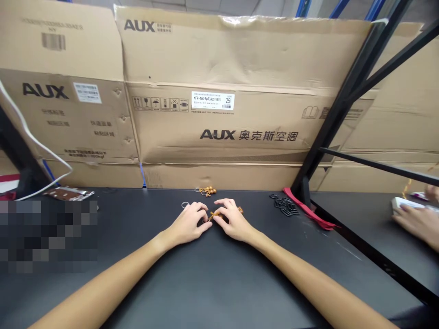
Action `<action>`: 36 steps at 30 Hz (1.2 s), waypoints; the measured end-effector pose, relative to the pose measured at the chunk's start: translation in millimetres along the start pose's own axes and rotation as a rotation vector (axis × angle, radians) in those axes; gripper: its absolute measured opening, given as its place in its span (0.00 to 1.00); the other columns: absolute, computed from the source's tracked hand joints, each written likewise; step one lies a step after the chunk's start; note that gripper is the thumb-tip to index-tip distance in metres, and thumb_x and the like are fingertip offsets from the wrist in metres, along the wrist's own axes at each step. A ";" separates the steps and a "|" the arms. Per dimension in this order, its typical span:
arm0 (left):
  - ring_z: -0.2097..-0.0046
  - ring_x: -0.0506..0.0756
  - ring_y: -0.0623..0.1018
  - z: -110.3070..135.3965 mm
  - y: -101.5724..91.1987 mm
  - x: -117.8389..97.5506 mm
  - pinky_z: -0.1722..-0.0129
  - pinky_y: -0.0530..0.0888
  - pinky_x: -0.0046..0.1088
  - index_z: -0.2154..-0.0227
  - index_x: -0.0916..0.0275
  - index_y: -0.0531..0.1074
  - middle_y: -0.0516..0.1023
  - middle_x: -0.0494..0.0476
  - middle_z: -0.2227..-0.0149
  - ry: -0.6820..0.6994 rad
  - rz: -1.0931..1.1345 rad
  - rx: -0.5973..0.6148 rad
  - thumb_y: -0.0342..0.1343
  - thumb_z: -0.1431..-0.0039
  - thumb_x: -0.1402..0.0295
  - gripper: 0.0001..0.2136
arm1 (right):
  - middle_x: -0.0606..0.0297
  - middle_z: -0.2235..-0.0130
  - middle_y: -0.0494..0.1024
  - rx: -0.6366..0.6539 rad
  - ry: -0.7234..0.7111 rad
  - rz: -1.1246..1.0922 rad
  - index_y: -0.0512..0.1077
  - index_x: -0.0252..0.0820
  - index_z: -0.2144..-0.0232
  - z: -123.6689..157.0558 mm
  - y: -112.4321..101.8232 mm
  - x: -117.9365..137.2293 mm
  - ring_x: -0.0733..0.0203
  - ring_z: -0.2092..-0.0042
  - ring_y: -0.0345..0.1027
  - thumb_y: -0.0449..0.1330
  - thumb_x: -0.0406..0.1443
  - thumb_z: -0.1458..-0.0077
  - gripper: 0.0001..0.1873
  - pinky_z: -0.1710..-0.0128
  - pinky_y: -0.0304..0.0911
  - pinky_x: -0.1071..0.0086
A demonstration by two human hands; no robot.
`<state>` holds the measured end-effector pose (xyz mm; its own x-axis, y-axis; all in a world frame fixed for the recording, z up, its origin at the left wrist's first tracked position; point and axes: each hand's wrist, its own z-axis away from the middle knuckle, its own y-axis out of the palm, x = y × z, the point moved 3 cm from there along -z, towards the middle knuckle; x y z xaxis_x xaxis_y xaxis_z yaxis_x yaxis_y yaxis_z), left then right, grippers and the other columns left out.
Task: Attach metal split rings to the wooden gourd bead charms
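Note:
My left hand (192, 221) and my right hand (233, 220) face each other over the dark table (192, 283). Between their fingertips runs a short golden-brown cord (215, 214), with beads (241, 210) of the same colour showing beyond my right hand. Both hands are closed, thumb and fingers pinching at the cord; the exact grip is partly hidden. A thin metal ring (185, 205) lies just behind my left hand. Farther back sits a small cluster of golden-brown beaded keychains (207, 191) with metal rings.
Black oval links (285, 205) and a red strap (308, 212) lie to the right beside a black metal frame (338, 98). Cardboard boxes (247, 59) wall off the back. A white cable (37, 141) hangs at left. Another person's hand (416, 221) touches a white object at far right.

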<state>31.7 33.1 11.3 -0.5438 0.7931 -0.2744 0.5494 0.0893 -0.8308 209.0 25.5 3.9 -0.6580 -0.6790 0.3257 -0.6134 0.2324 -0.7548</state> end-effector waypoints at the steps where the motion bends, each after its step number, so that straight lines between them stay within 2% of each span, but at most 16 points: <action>1: 0.54 0.57 0.71 0.3 -0.2 -0.7 0.50 0.67 0.39 0.72 0.61 0.70 0.71 0.57 0.55 0.002 -0.018 -0.004 0.53 0.40 0.65 0.08 | 0.55 0.50 0.69 0.010 -0.013 -0.016 0.72 0.42 0.67 0.0 -0.1 1.9 0.52 0.46 0.58 0.56 0.35 0.41 0.06 0.46 0.59 0.52; 4: 0.54 0.57 0.71 0.5 -0.7 -1.6 0.51 0.67 0.39 0.71 0.61 0.72 0.72 0.57 0.55 0.017 -0.035 -0.013 0.51 0.38 0.67 0.08 | 0.56 0.49 0.69 0.029 -0.045 -0.022 0.72 0.43 0.66 -0.4 0.7 4.9 0.53 0.45 0.58 0.55 0.35 0.40 0.06 0.45 0.58 0.53; 9: 0.53 0.56 0.71 -1.3 -1.0 1.0 0.49 0.67 0.38 0.71 0.60 0.73 0.71 0.56 0.54 0.021 0.035 0.003 0.51 0.38 0.68 0.08 | 0.54 0.51 0.69 -0.009 0.035 0.109 0.72 0.40 0.72 -1.2 1.2 2.2 0.50 0.47 0.57 0.55 0.36 0.41 0.09 0.48 0.60 0.52; 13: 0.53 0.56 0.71 -2.9 -1.5 3.7 0.48 0.67 0.37 0.71 0.60 0.73 0.71 0.56 0.54 0.005 0.078 -0.006 0.51 0.38 0.67 0.08 | 0.53 0.50 0.69 -0.014 0.034 0.181 0.71 0.40 0.73 -1.7 1.4 2.3 0.48 0.46 0.56 0.54 0.36 0.41 0.11 0.50 0.60 0.51; 19: 0.54 0.56 0.71 -2.7 -2.0 4.0 0.49 0.67 0.38 0.71 0.60 0.72 0.71 0.56 0.54 -0.014 0.083 0.007 0.51 0.38 0.67 0.08 | 0.53 0.52 0.70 -0.069 0.117 0.174 0.71 0.40 0.74 -2.5 -4.5 -13.6 0.49 0.48 0.58 0.55 0.34 0.44 0.08 0.51 0.61 0.52; 23: 0.54 0.57 0.71 -1.1 -0.1 4.2 0.49 0.67 0.40 0.73 0.61 0.71 0.72 0.57 0.55 -0.017 -0.006 -0.012 0.51 0.40 0.69 0.08 | 0.53 0.53 0.70 -0.108 0.078 0.146 0.71 0.41 0.71 -1.6 -8.5 -12.1 0.48 0.48 0.58 0.55 0.36 0.43 0.07 0.49 0.60 0.52; 27: 0.54 0.58 0.71 0.5 0.6 7.1 0.52 0.67 0.40 0.72 0.61 0.70 0.72 0.57 0.56 -0.035 -0.118 -0.049 0.51 0.42 0.71 0.06 | 0.53 0.50 0.69 -0.026 0.026 0.199 0.72 0.42 0.66 0.3 -3.6 -6.5 0.48 0.46 0.56 0.56 0.34 0.45 0.05 0.50 0.59 0.52; 32: 0.52 0.60 0.70 1.3 -3.9 13.5 0.54 0.67 0.41 0.73 0.62 0.68 0.71 0.60 0.56 -0.117 -0.227 -0.078 0.54 0.44 0.70 0.04 | 0.54 0.49 0.68 0.000 0.110 0.248 0.72 0.42 0.64 1.3 -5.0 -16.2 0.47 0.45 0.54 0.57 0.29 0.52 0.11 0.50 0.58 0.52; 36: 0.52 0.60 0.70 0.9 -5.0 19.1 0.54 0.67 0.41 0.74 0.62 0.67 0.70 0.60 0.55 -0.141 -0.236 -0.094 0.55 0.43 0.64 0.08 | 0.57 0.49 0.68 -0.019 0.146 0.197 0.72 0.45 0.61 0.4 -8.5 -15.1 0.48 0.45 0.55 0.60 0.35 0.50 0.11 0.50 0.57 0.51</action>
<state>18.0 47.2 9.9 -0.7429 0.6527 -0.1486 0.4495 0.3220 -0.8332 224.4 33.5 5.1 -0.8210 -0.5118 0.2528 -0.4741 0.3647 -0.8014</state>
